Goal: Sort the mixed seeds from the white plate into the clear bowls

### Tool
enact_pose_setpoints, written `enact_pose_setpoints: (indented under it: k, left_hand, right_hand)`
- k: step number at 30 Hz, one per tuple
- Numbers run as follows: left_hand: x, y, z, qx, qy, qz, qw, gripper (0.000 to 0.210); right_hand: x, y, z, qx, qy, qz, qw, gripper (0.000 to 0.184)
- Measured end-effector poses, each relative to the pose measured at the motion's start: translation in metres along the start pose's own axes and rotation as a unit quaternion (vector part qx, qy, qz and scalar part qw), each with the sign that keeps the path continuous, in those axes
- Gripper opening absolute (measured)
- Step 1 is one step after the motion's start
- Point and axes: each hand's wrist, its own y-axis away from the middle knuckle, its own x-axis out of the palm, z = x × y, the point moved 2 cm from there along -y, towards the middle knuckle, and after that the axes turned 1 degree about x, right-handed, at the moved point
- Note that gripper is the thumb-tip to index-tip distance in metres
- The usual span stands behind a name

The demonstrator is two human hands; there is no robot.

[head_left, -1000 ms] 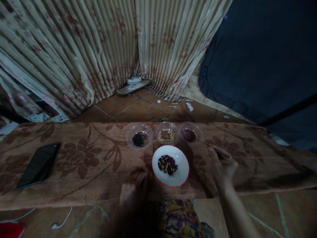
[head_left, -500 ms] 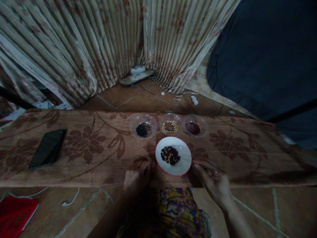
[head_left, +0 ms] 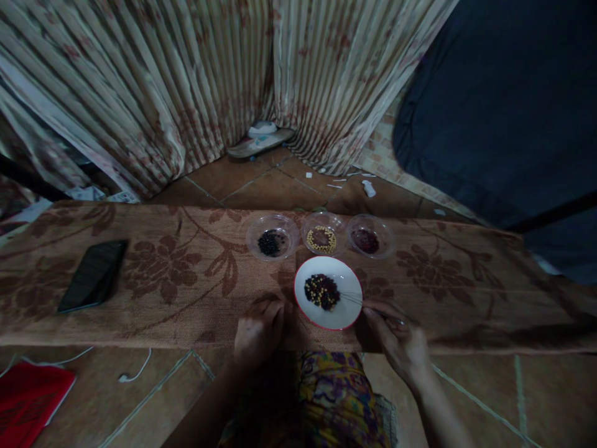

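A white bowl [head_left: 345, 314] with a red rim stands on the cloth in front of me. In it lies a heap of mixed beans [head_left: 321, 291], dark with yellow ones among them. My right hand [head_left: 398, 333] grips a slim metal utensil, seemingly a fork [head_left: 351, 298], whose thin prongs reach into the bowl beside the heap. My left hand [head_left: 259, 330] rests curled on the cloth left of the bowl, with nothing visible in it. Behind the bowl, three clear plastic bowls stand in a row: black beans [head_left: 269, 243], yellow beans [head_left: 321, 239] and dark red beans [head_left: 366, 241].
A dark phone [head_left: 92, 275] lies at the left of the cloth-covered table [head_left: 209, 317]. On the tiled floor beyond are a skateboard [head_left: 261, 144] and white scraps [head_left: 368, 188]. Striped curtains [head_left: 224, 68] hang behind. A red bag [head_left: 35, 401] and white earphones lie below left.
The view has shifted slightly, so everything sits a few pixels further right. Both hands keep nearly the same pose, and the beans look the same.
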Motion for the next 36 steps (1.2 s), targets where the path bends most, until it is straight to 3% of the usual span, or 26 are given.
enact_pose_setpoints:
  k: [36]
  left_hand:
    - [0.0024,0.0013,0.0021,-0.005,0.017,0.003,1.000,0.016]
  right_hand:
    - [0.0043,0.0004,0.0007,-0.014,-0.025,-0.028,0.999,0.018]
